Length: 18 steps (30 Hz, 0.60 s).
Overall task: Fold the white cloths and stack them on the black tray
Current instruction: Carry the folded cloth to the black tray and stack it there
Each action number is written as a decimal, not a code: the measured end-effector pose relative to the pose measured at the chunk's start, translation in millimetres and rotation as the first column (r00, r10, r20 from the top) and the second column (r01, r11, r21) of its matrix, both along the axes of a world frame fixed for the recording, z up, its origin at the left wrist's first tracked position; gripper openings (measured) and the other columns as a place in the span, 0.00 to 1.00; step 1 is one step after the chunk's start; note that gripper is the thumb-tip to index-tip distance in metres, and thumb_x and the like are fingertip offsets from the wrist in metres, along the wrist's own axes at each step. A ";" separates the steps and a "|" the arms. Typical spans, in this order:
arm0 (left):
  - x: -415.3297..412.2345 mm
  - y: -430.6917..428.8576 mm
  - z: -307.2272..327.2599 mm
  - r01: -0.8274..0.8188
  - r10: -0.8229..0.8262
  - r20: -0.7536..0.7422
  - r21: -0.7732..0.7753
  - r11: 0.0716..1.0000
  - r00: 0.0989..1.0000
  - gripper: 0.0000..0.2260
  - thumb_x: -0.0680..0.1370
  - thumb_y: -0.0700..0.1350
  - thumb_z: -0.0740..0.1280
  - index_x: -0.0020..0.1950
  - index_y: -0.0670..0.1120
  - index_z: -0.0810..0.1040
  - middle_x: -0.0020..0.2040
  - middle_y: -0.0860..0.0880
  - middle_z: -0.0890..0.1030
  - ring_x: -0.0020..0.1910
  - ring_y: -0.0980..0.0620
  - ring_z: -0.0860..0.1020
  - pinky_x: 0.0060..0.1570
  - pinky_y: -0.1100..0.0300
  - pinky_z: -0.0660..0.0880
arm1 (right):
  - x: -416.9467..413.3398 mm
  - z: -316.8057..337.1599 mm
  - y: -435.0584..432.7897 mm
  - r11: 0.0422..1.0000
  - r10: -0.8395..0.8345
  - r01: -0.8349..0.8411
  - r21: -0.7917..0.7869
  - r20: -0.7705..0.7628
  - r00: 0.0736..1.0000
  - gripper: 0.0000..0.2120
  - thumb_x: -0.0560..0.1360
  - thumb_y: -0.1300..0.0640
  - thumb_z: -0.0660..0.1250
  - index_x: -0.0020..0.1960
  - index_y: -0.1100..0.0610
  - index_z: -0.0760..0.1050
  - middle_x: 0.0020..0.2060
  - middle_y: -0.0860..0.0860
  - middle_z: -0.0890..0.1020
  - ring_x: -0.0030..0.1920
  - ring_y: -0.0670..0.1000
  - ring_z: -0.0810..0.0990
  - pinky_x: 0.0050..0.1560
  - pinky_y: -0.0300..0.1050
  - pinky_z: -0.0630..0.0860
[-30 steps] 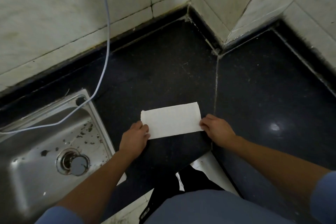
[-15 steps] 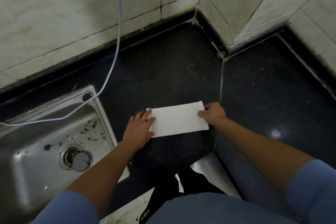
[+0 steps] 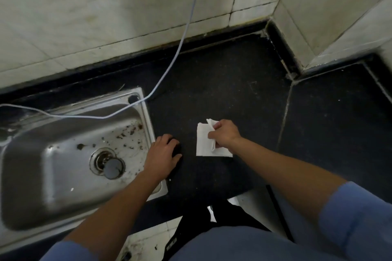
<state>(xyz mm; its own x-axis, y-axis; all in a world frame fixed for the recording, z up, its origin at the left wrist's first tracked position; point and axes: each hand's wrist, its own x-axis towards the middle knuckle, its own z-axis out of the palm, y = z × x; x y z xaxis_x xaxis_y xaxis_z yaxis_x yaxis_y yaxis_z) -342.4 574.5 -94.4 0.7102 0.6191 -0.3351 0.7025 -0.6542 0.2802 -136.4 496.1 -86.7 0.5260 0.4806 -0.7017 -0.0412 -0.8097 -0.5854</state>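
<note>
A white cloth [image 3: 203, 143], folded into a small rectangle, lies on the black countertop [image 3: 233, 95]. My right hand [image 3: 225, 135] grips its right edge, and a folded corner sticks up above my fingers. My left hand [image 3: 163, 155] rests flat on the counter to the left of the cloth, beside the sink, fingers apart and holding nothing. No black tray is in view.
A steel sink [image 3: 70, 154] with a drain plug [image 3: 113, 167] fills the left. A thin pale cable [image 3: 180, 42] hangs down the tiled wall [image 3: 106, 17] and runs across the sink's rim. The counter turns a corner at the right [image 3: 339, 123].
The long strip has been folded in half into a shorter rectangle. My left hand let go and moved left onto the counter. My right hand now grips the cloth's right edge.
</note>
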 end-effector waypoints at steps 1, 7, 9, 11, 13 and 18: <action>-3.6 0.1 0.7 -0.001 0.001 -0.006 -0.005 1.000 1.000 0.19 0.75 0.52 0.68 0.65 0.49 0.73 0.66 0.48 0.70 0.63 0.49 0.69 0.63 0.55 0.69 | -6.8 -5.5 4.8 0.999 0.034 -0.034 -0.010 0.018 0.999 0.09 0.69 0.62 0.72 0.44 0.55 0.73 0.44 0.55 0.80 0.47 0.56 0.82 0.45 0.54 0.82; -10.0 6.2 2.8 0.017 -0.017 0.013 0.002 1.000 1.000 0.19 0.75 0.51 0.69 0.64 0.47 0.75 0.65 0.47 0.71 0.62 0.46 0.71 0.60 0.53 0.71 | -20.9 -20.2 7.5 0.986 0.167 -0.167 0.001 0.007 0.986 0.22 0.68 0.53 0.75 0.59 0.59 0.75 0.49 0.55 0.82 0.49 0.55 0.82 0.52 0.54 0.80; 3.1 7.3 4.9 0.059 -0.059 0.021 0.022 0.998 0.998 0.19 0.76 0.51 0.66 0.66 0.48 0.73 0.68 0.47 0.68 0.64 0.47 0.69 0.62 0.53 0.69 | -13.0 -15.3 -5.3 0.963 0.259 -0.265 0.045 0.106 0.960 0.17 0.73 0.54 0.71 0.59 0.58 0.76 0.48 0.53 0.82 0.49 0.53 0.82 0.51 0.49 0.79; 24.9 5.3 6.7 0.156 -0.158 0.035 0.038 0.987 0.987 0.20 0.78 0.51 0.64 0.69 0.48 0.70 0.73 0.46 0.64 0.70 0.47 0.64 0.66 0.52 0.66 | -1.3 -13.1 -24.3 0.871 0.445 -0.491 -0.011 0.439 0.780 0.13 0.76 0.57 0.65 0.60 0.57 0.78 0.54 0.53 0.81 0.55 0.53 0.79 0.54 0.47 0.76; 48.9 -0.7 4.6 0.301 -0.301 0.008 0.036 0.953 0.953 0.22 0.79 0.50 0.62 0.72 0.48 0.65 0.77 0.45 0.57 0.75 0.46 0.57 0.70 0.50 0.61 | 8.2 -12.9 -42.4 0.715 0.587 -0.690 -0.115 0.635 0.502 0.17 0.77 0.57 0.63 0.65 0.58 0.74 0.64 0.55 0.76 0.64 0.56 0.73 0.60 0.51 0.74; 71.3 -3.0 -14.2 0.417 -0.410 -0.186 -0.002 0.909 0.893 0.30 0.79 0.53 0.62 0.77 0.46 0.55 0.79 0.46 0.43 0.77 0.47 0.45 0.74 0.48 0.55 | 27.6 -29.3 -67.8 0.408 0.866 -0.787 -0.463 0.468 0.175 0.35 0.80 0.38 0.51 0.78 0.57 0.46 0.78 0.52 0.43 0.78 0.52 0.43 0.73 0.57 0.54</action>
<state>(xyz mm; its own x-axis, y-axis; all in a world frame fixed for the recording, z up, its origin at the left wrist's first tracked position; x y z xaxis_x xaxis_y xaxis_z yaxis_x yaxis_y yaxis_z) -271.2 571.5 -108.6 0.8352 0.2973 -0.4626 0.4023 -0.9039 0.1455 -108.7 428.2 -116.0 0.1294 0.8535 -0.5048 0.9764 -0.1984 -0.0850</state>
